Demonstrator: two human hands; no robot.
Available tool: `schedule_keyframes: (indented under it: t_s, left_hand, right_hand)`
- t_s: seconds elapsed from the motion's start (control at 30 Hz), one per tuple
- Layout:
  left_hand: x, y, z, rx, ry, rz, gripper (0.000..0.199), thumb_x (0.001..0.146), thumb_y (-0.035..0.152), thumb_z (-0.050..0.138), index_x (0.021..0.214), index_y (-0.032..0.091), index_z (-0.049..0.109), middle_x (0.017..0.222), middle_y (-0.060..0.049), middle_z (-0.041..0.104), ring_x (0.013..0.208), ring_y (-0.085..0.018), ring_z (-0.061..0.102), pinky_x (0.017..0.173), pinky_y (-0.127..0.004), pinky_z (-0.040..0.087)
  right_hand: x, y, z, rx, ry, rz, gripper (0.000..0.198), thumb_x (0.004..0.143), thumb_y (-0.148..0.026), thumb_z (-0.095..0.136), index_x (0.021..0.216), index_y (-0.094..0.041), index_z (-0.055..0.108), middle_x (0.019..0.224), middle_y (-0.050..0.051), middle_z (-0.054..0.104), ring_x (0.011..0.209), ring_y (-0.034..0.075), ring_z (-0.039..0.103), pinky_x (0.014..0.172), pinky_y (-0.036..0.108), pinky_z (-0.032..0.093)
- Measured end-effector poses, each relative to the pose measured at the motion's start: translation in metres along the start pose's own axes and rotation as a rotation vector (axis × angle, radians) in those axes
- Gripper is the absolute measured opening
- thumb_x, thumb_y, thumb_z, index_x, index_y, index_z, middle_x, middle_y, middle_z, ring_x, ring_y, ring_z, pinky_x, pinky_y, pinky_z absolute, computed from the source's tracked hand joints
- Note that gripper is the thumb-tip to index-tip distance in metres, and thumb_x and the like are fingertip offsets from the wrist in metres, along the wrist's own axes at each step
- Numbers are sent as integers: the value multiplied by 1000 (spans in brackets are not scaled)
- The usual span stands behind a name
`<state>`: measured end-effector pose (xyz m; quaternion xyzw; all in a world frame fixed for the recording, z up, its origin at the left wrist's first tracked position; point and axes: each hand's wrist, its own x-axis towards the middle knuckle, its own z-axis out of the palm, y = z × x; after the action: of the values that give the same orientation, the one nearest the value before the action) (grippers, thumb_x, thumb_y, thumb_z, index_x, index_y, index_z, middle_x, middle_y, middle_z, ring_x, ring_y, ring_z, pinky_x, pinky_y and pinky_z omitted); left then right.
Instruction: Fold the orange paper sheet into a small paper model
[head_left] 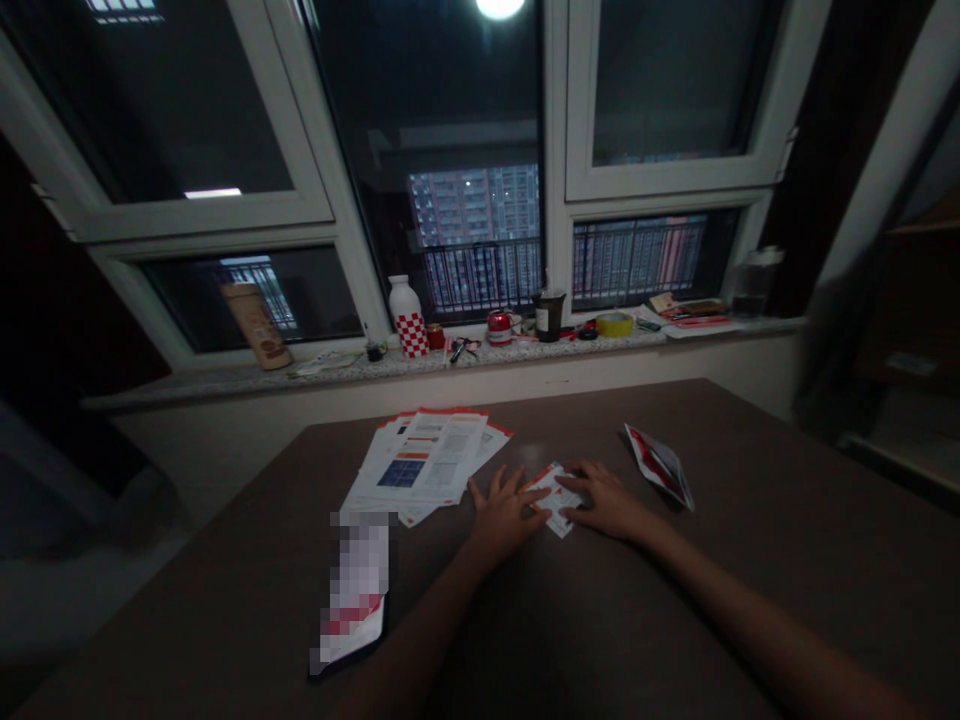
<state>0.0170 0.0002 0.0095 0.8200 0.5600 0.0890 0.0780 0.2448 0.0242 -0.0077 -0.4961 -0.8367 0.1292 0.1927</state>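
A small piece of folded printed paper (559,502), white with orange edges, lies flat on the dark brown table, turned like a diamond. My left hand (504,515) rests at its left side, fingers spread, with the thumb and forefinger touching the paper. From the right, my right hand (606,503) lies with its fingers apart and their tips on the paper. Parts of its left and right edges are hidden under my fingers. Just beyond my left hand is a fanned stack of printed sheets (442,465). To the right stands a folded paper piece (660,466) with red and white sides.
A phone (352,600) with a blurred-out screen lies on the table (735,560) beside my left forearm. Along the windowsill (337,375) stand a checkered white bottle (409,315), a brown tumbler (256,325), a dark cup (550,316), a roll of yellow tape (614,325) and small items.
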Motion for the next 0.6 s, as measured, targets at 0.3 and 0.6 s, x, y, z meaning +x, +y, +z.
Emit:
schedule_keyframes:
  t_s: [0.3, 0.6]
  left_hand:
    - [1, -1, 3, -19, 8, -2, 46, 88, 68, 43, 131, 53, 49, 154, 1, 34, 144, -39, 16, 101, -80, -3]
    - [1, -1, 3, -2, 2, -12, 47, 88, 67, 43, 132, 53, 49, 155, 2, 32, 144, -40, 14, 101, -80, -3]
  right_hand:
    - [-4, 5, 0, 56, -38, -12, 76, 71, -54, 70, 139, -29, 50, 143, 10, 44, 130, 30, 40, 109, 42, 31]
    - [-7, -2, -6, 55, -45, -29, 82, 66, -54, 73, 140, -30, 48, 144, 9, 43, 131, 32, 38, 109, 44, 30]
